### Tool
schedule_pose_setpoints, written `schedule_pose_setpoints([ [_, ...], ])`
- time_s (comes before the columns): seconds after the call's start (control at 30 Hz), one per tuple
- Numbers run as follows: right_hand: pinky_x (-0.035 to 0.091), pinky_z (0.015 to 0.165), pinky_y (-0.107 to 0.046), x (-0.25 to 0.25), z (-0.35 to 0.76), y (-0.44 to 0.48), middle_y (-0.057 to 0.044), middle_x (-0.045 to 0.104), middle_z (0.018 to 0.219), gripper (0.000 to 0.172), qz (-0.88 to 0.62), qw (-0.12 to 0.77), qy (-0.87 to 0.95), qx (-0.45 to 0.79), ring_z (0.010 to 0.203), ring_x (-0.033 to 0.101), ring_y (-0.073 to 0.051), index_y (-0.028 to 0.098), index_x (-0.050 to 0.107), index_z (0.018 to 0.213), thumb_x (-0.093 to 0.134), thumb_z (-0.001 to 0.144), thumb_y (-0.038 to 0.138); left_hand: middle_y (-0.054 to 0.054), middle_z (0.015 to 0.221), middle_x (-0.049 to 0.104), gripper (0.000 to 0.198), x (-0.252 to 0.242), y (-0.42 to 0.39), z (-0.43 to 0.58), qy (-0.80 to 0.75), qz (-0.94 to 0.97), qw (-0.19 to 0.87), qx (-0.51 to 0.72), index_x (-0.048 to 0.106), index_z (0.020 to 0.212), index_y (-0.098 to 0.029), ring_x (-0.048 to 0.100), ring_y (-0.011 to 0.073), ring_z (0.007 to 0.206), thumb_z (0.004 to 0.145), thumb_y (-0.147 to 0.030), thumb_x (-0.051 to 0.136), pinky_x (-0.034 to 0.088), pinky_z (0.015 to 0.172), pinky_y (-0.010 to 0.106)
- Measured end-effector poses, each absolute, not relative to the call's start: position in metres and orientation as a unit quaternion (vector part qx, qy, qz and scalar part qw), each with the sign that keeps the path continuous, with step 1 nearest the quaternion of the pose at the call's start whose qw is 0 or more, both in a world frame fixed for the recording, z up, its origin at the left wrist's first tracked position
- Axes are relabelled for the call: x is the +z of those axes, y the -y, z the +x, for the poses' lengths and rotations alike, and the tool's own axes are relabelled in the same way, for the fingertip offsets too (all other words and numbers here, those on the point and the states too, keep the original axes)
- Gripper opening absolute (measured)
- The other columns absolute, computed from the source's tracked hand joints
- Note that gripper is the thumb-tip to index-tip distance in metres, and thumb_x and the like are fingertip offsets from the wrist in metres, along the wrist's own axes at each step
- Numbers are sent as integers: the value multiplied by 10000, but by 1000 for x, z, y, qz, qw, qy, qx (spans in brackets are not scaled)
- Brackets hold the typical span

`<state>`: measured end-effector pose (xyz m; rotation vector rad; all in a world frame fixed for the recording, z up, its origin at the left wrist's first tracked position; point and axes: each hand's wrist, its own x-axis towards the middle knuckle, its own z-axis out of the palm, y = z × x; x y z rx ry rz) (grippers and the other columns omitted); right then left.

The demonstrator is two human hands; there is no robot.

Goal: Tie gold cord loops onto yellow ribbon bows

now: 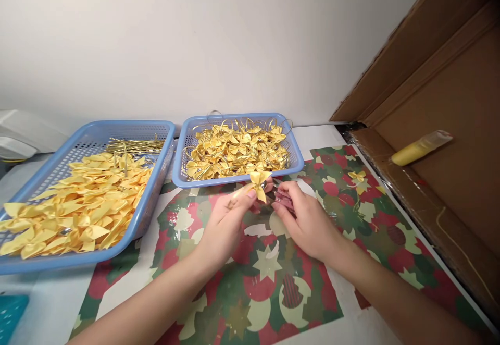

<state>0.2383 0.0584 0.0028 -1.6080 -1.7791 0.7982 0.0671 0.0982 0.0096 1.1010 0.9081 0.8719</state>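
Observation:
Between the thumb and fingers of my left hand (230,212) is a yellow satin ribbon bow (258,182), its petals spread out. My right hand (304,217) is closed around a small tool with pink handles (284,199). The tool's dark tip points at the side of the bow; whether it touches is too small to tell. Just behind my hands, a blue plastic basket (238,181) holds many yellow bows with loops of gold tie (250,147). To the left, a larger blue basket (135,230) contains a heap of loose yellow bows (89,204) and straight gold ties (135,146).
A patterned red and green sheet (269,293) covers the white table. A yellow bow (357,176) lies on it at the right. Beyond stands a cardboard wall (441,89) with a yellow tube (420,148) against it. A teal item (11,316) shows at the lower left.

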Motion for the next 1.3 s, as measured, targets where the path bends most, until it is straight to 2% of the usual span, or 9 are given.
schedule_pose_setpoints([
  [0.1, 450, 630, -259, 8, 247, -63, -21, 638, 813, 146, -626, 321, 647, 294, 727, 622, -160, 207, 486, 982, 448, 952, 344, 66, 916, 679, 291, 13, -103, 64, -449, 516, 618, 387, 702, 802, -170, 585, 199, 867, 890, -376, 517, 463, 740, 293],
  [0.17, 377, 544, -239, 15, 252, -64, 35, 523, 622, 216, -620, 338, 651, 279, 570, 519, -126, 210, 480, 857, 402, 971, 377, 43, 880, 654, 297, 14, -104, 63, -460, 554, 589, 368, 672, 759, -185, 567, 183, 838, 905, -363, 484, 445, 724, 278],
  [0.23, 318, 507, -235, 22, 254, -63, 56, 424, 554, 285, -598, 337, 674, 274, 507, 425, -108, 211, 444, 760, 378, 977, 384, 26, 807, 613, 313, 16, -103, 62, -460, 590, 566, 346, 625, 718, -188, 539, 169, 782, 921, -348, 448, 428, 697, 269],
  [0.37, 282, 516, -238, 29, 251, -57, 50, 429, 578, 287, -584, 294, 715, 246, 521, 396, -101, 202, 438, 721, 412, 957, 363, 10, 764, 549, 319, 17, -100, 64, -437, 639, 545, 323, 554, 705, -187, 500, 154, 735, 946, -332, 402, 411, 689, 261],
  [0.57, 265, 535, -250, 25, 244, -53, 24, 529, 623, 270, -609, 254, 729, 184, 554, 468, -118, 197, 483, 740, 434, 939, 374, 6, 736, 508, 346, 12, -96, 64, -406, 676, 528, 315, 520, 695, -183, 486, 152, 711, 967, -355, 390, 390, 671, 267],
  [0.8, 249, 512, -252, 28, 243, -51, 31, 507, 574, 286, -617, 243, 731, 162, 510, 444, -111, 201, 449, 700, 442, 933, 365, 2, 698, 461, 378, 11, -95, 63, -387, 709, 496, 320, 460, 645, -181, 443, 145, 677, 977, -345, 387, 355, 633, 258],
  [0.97, 240, 501, -251, 29, 243, -50, 37, 482, 548, 299, -620, 242, 728, 162, 486, 419, -106, 201, 441, 678, 441, 930, 362, 9, 731, 493, 374, 10, -94, 62, -387, 703, 506, 316, 505, 667, -180, 468, 149, 703, 982, -337, 378, 367, 655, 264],
  [1.3, 264, 503, -247, 31, 243, -48, 29, 513, 559, 274, -620, 248, 728, 153, 502, 458, -110, 197, 479, 678, 472, 902, 356, 6, 725, 483, 382, 7, -94, 63, -402, 680, 529, 311, 486, 660, -181, 463, 153, 710, 986, -342, 367, 355, 659, 272],
])
